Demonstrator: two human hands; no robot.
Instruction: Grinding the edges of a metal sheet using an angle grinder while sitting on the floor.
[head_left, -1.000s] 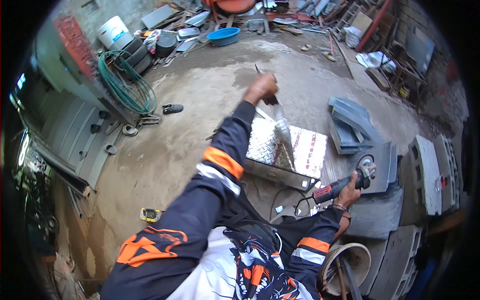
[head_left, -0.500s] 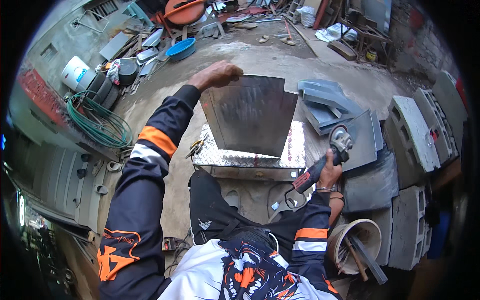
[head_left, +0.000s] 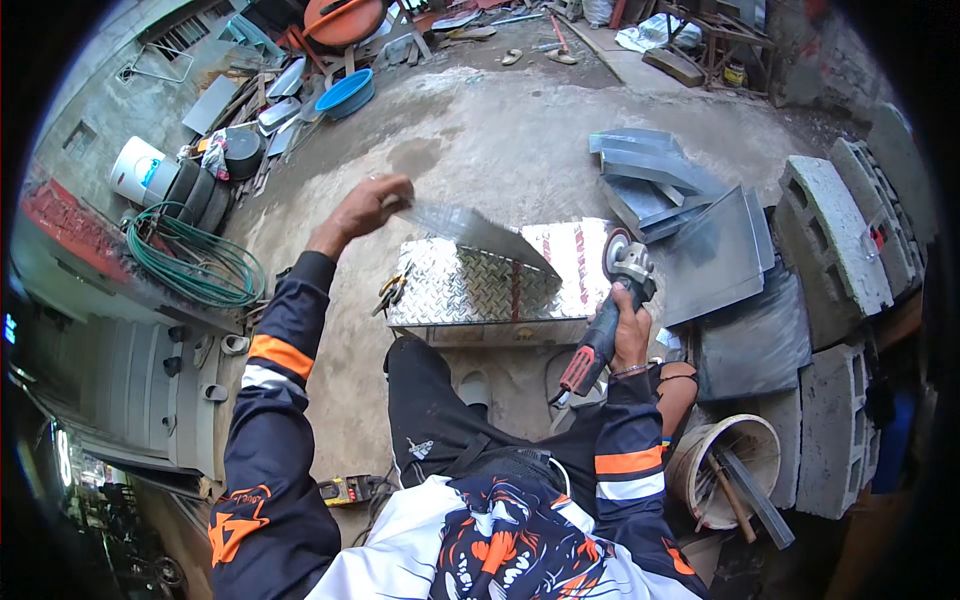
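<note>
My left hand (head_left: 368,208) pinches one edge of a thin grey metal sheet (head_left: 478,234), which tilts steeply over a low diamond-plate box (head_left: 455,287). The sheet's lower corner comes down at the top of the box, near a strip of red markings. My right hand (head_left: 630,330) grips an angle grinder (head_left: 600,340) by its body, its disc (head_left: 616,250) pointing up beside the right end of the box. I cannot tell whether the disc spins. Pliers (head_left: 394,291) lie at the left edge of the box.
Bent and flat metal sheets (head_left: 718,262) lie to the right, beside concrete blocks (head_left: 832,240). A bucket of tools (head_left: 700,450) stands near my right knee. On the left are a coiled green hose (head_left: 185,255) and a blue basin (head_left: 346,95). A yellow-black device (head_left: 345,490) lies by my left leg.
The metal sheet has swung from facing me broadly to nearly edge-on, as my left hand moved left and nearer. My right hand brought the grinder left, beside the box.
</note>
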